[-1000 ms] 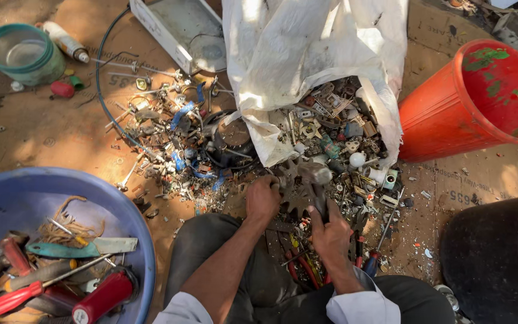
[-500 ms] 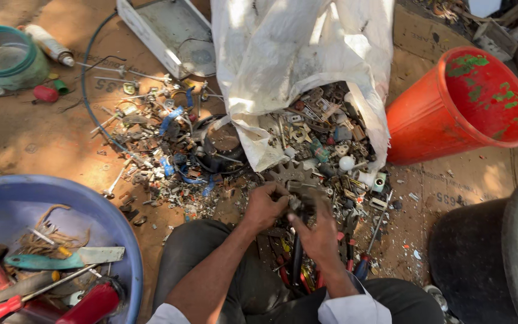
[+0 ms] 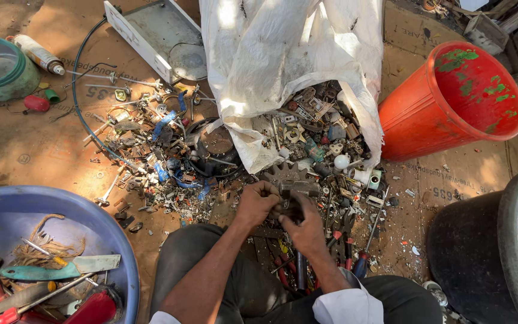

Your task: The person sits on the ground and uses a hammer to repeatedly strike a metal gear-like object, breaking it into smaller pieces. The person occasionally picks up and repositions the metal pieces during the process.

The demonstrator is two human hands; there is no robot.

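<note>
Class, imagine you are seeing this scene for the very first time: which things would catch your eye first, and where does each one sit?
The big white sack at top centre stands out, spilling a heap of metal scrap onto the ground. To its right lies a bright orange bucket tipped on its side, and at lower left a blue basin holds hand tools. In the lower middle, the left hand and right hand together grip a dark metal part.

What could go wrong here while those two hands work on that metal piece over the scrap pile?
1. Both bare hands, left hand and right hand, grip a toothed metal part; its teeth and the sharp scrap pile could cut skin.
2. The white sack lies tipped open, so more pieces may slide onto the hands.
3. Small bits dropped on the cardboard could get lost among the litter.
</note>
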